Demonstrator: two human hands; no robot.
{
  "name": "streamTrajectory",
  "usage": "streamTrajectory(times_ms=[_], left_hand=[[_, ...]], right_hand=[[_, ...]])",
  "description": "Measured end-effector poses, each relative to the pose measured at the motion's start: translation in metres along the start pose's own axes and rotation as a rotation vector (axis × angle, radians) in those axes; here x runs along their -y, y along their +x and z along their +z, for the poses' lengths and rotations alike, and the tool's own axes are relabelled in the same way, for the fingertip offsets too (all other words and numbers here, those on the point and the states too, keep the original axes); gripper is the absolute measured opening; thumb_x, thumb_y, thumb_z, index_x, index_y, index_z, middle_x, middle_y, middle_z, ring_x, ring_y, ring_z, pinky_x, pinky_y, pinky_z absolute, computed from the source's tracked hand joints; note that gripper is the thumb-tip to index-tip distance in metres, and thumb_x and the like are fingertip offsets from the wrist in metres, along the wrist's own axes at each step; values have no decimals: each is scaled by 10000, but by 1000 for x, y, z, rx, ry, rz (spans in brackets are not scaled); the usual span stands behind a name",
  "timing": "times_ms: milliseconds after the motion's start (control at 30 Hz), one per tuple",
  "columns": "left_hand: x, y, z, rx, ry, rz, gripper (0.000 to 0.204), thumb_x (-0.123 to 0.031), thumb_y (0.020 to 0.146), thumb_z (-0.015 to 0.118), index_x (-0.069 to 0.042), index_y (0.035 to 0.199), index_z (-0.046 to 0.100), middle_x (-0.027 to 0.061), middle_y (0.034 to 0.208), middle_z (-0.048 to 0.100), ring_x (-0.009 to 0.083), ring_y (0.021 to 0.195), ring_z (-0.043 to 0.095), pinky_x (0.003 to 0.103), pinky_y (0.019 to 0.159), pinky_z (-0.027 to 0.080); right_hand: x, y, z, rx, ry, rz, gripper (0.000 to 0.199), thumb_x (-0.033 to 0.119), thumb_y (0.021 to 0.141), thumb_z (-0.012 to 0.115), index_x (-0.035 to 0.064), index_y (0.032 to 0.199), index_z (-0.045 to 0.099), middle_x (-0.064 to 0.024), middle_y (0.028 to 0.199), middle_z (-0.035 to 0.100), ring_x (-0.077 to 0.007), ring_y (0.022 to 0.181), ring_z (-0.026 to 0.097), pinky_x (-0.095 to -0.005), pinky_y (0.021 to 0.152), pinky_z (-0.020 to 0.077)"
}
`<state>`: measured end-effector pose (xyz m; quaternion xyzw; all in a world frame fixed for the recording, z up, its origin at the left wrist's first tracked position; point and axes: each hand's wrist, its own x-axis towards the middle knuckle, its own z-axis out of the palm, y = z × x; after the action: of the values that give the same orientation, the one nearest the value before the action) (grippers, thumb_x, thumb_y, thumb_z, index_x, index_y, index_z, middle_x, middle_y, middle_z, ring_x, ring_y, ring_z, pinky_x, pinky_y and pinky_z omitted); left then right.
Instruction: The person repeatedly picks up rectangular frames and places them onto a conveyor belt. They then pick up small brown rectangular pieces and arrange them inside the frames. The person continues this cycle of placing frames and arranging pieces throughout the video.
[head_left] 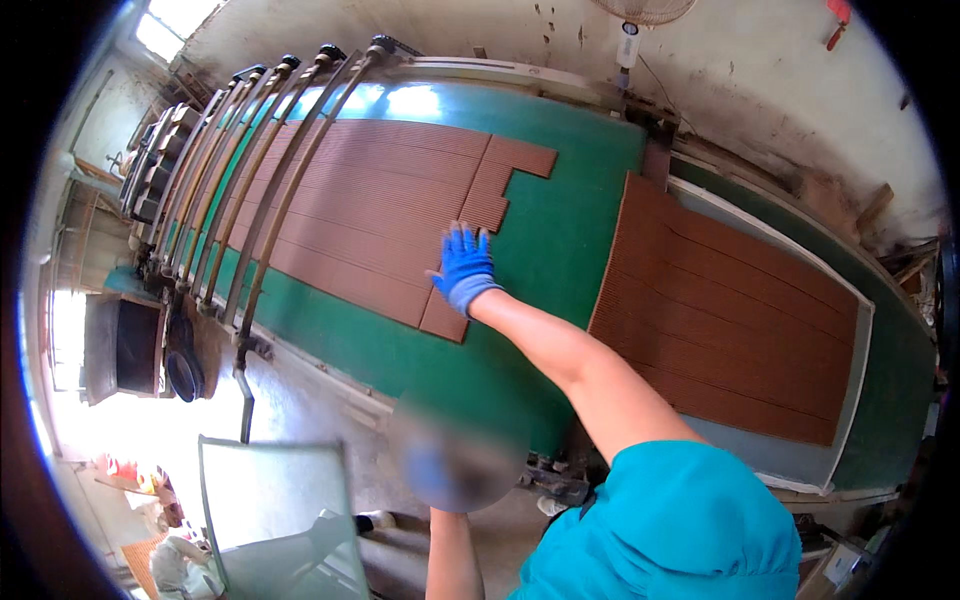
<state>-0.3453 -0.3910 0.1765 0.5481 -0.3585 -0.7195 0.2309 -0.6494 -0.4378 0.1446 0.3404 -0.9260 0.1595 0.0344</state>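
My right hand (464, 268), in a blue glove, lies flat with its fingers spread at the right edge of the ribbed brown strips (380, 200). These strips lie side by side on a green belt (575, 220), with smaller stepped brown pieces (515, 165) along their right end. A smear covers my left hand (430, 470) below the belt's near edge; some blue shows through, but its fingers are hidden. Right of my right arm, a larger set of ribbed brown strips (740, 310) rests on a pale board (850, 380).
Several metal bars (262, 200) cross above the belt at the left. A framed translucent panel (275, 520) stands at the lower left, near a dark shoe (378, 520). Behind the belt is a stained wall (760, 80) with a fan (645, 10).
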Motion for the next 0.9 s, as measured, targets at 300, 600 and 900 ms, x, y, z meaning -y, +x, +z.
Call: streamTrajectory(times_ms=[300,600,900], left_hand=[[2,90,81,186,-151,-424,404,-357,784,570,-283,1146,407,155,1143,402,352,1020,433,471,805,423],[25,81,104,179,13,-451,625,-410,791,541,-382,1301,181,193,1294,226,341,1084,366,472,862,362],[38,62,112,293,81,-567,661,-491,814,461,-365,1323,58,237,1317,177,366,1141,323,463,879,346]], right_hand=[[-70,-17,28,121,18,-84,748,584,778,355,51,1299,286,-128,1377,215,-274,1285,160,-551,1011,2],[-190,149,-2,-178,-109,187,649,561,798,354,94,1247,385,-138,1356,257,-311,1272,171,-582,994,24],[-134,-34,24,-179,9,-74,461,453,746,445,25,837,592,-181,1044,478,-356,1065,367,-544,994,116]])
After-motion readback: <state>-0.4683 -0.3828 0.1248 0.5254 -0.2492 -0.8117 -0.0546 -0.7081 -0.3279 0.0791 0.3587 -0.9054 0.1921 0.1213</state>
